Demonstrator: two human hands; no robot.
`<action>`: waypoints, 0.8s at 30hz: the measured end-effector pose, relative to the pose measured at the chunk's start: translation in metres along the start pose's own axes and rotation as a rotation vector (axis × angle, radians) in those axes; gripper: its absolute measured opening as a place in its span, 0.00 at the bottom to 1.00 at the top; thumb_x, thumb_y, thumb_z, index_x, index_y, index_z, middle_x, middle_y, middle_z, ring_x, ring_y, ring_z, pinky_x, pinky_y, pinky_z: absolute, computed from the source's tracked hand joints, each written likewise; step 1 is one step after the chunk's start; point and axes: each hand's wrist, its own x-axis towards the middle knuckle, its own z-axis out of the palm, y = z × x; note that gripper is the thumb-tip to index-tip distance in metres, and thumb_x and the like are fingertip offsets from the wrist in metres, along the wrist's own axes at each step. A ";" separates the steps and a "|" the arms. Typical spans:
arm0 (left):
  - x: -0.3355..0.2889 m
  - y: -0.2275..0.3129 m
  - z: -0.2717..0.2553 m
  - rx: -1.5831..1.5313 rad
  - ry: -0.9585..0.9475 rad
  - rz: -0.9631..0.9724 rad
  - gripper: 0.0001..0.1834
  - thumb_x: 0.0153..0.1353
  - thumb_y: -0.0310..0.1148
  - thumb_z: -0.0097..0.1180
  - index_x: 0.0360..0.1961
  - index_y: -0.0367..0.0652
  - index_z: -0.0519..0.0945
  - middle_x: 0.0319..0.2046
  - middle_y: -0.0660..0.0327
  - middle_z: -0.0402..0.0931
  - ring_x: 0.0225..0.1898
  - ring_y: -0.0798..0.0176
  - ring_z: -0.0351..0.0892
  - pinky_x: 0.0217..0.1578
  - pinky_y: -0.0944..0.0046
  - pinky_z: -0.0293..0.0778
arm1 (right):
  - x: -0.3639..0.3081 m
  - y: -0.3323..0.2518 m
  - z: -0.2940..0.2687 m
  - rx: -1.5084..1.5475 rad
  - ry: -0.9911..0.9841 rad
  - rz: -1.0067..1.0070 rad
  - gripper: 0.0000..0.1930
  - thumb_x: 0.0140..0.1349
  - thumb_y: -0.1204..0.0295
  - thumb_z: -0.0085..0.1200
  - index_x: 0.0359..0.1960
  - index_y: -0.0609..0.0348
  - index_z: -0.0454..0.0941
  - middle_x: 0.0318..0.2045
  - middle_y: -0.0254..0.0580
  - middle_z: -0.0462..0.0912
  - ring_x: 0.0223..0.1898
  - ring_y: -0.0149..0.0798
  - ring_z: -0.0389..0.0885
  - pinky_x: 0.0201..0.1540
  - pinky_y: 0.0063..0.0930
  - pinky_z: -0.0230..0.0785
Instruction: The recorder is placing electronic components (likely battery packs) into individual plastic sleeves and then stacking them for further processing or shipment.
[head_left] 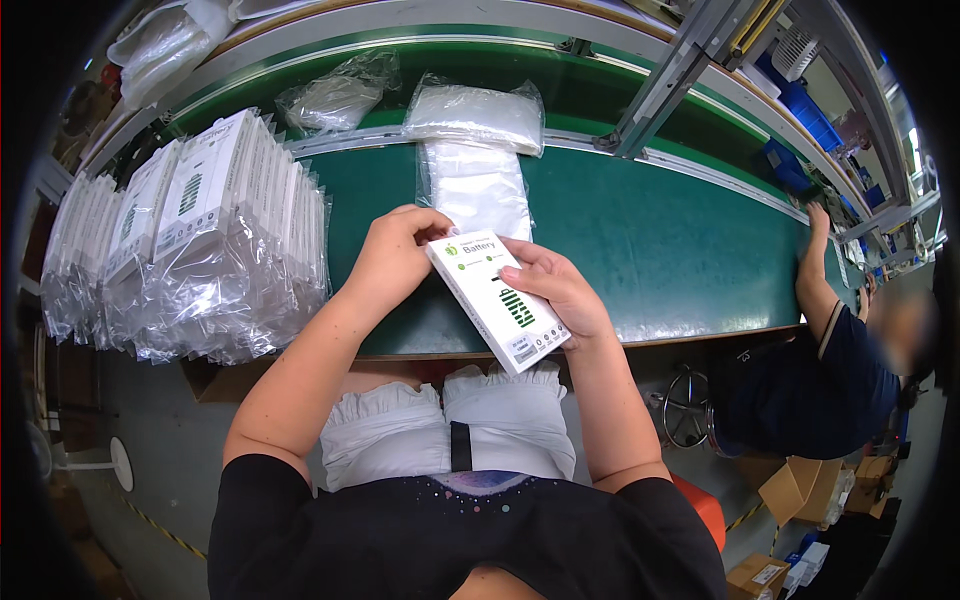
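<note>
A flat white battery box (497,298) with green and dark print is tilted in front of me, above the near edge of the green table. My right hand (560,290) grips its right side, thumb across the front face and the other fingers behind. At the box's upper left corner my left hand (398,252) is closed, fingertips pinched together. A small whitish bit shows by those fingertips, but I cannot make out what they hold. Just beyond the hands, clear plastic bags (485,195) lie flat on the table, under a thicker bundle of bags (475,115).
Rows of bagged white boxes (200,220) stand upright at the table's left. A crumpled clear bag (340,95) lies at the back. The green table (670,240) extends right, toward a metal post (665,95) and a seated co-worker (810,380). An open carton (805,490) sits lower right.
</note>
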 end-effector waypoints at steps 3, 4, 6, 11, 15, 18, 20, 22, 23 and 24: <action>0.000 0.000 -0.007 -0.182 -0.010 -0.220 0.07 0.53 0.21 0.55 0.34 0.34 0.79 0.29 0.62 0.78 0.29 0.72 0.76 0.32 0.74 0.72 | -0.004 -0.001 -0.003 -0.041 0.083 -0.012 0.29 0.56 0.78 0.55 0.57 0.78 0.58 0.43 0.54 0.78 0.38 0.35 0.82 0.37 0.23 0.78; -0.002 0.001 -0.009 -0.222 -0.022 -0.273 0.06 0.54 0.21 0.54 0.34 0.33 0.78 0.29 0.63 0.78 0.28 0.74 0.75 0.31 0.75 0.72 | -0.007 0.001 -0.002 -0.058 0.131 -0.019 0.28 0.56 0.78 0.55 0.57 0.78 0.59 0.43 0.53 0.78 0.38 0.35 0.82 0.38 0.23 0.78; -0.006 0.004 -0.007 -0.167 -0.063 -0.250 0.07 0.54 0.22 0.54 0.35 0.33 0.78 0.29 0.61 0.77 0.28 0.74 0.75 0.31 0.75 0.71 | -0.006 0.008 -0.001 -0.076 0.191 -0.042 0.25 0.57 0.78 0.54 0.54 0.77 0.61 0.42 0.52 0.79 0.37 0.34 0.82 0.37 0.23 0.77; -0.019 0.019 -0.004 -0.031 -0.068 0.037 0.08 0.55 0.22 0.54 0.37 0.33 0.76 0.31 0.59 0.76 0.32 0.72 0.76 0.33 0.73 0.72 | -0.006 0.020 0.008 -0.152 0.425 -0.182 0.14 0.56 0.76 0.57 0.40 0.70 0.68 0.34 0.50 0.80 0.31 0.31 0.81 0.33 0.21 0.75; -0.034 0.025 -0.003 -0.202 -0.074 0.048 0.07 0.56 0.22 0.54 0.37 0.34 0.76 0.32 0.60 0.76 0.34 0.70 0.76 0.36 0.71 0.73 | -0.012 0.023 0.015 -0.162 0.521 -0.298 0.10 0.56 0.75 0.59 0.31 0.64 0.69 0.28 0.47 0.80 0.25 0.28 0.79 0.28 0.19 0.72; -0.047 0.015 0.005 -0.310 -0.015 0.040 0.10 0.60 0.26 0.54 0.41 0.33 0.73 0.35 0.59 0.76 0.36 0.70 0.76 0.38 0.71 0.73 | -0.019 0.021 0.029 -0.172 0.530 -0.351 0.09 0.56 0.74 0.60 0.27 0.63 0.70 0.24 0.44 0.80 0.23 0.26 0.78 0.27 0.18 0.71; -0.050 0.017 0.016 -0.804 0.141 -0.120 0.14 0.61 0.30 0.55 0.45 0.32 0.71 0.36 0.57 0.77 0.36 0.68 0.77 0.39 0.71 0.73 | -0.022 0.025 0.032 -0.181 0.475 -0.358 0.09 0.56 0.74 0.60 0.25 0.62 0.73 0.24 0.41 0.80 0.23 0.24 0.76 0.26 0.17 0.69; -0.052 0.021 0.025 -1.077 0.071 -0.335 0.18 0.62 0.31 0.54 0.50 0.33 0.68 0.42 0.57 0.75 0.42 0.67 0.75 0.44 0.69 0.72 | -0.024 0.029 0.036 -0.230 0.409 -0.308 0.08 0.57 0.72 0.60 0.25 0.63 0.75 0.24 0.38 0.81 0.23 0.22 0.75 0.26 0.16 0.68; -0.055 0.025 0.028 -1.102 0.023 -0.333 0.18 0.62 0.31 0.54 0.51 0.33 0.68 0.43 0.56 0.75 0.43 0.67 0.75 0.44 0.68 0.72 | -0.024 0.032 0.038 -0.307 0.405 -0.277 0.08 0.57 0.71 0.59 0.27 0.63 0.77 0.24 0.35 0.80 0.23 0.21 0.74 0.26 0.15 0.66; -0.056 0.031 0.028 -1.126 -0.026 -0.330 0.18 0.62 0.30 0.53 0.51 0.33 0.68 0.44 0.56 0.75 0.44 0.66 0.76 0.45 0.66 0.72 | -0.022 0.035 0.035 -0.375 0.396 -0.259 0.09 0.59 0.70 0.58 0.27 0.63 0.78 0.23 0.33 0.79 0.24 0.20 0.74 0.26 0.14 0.66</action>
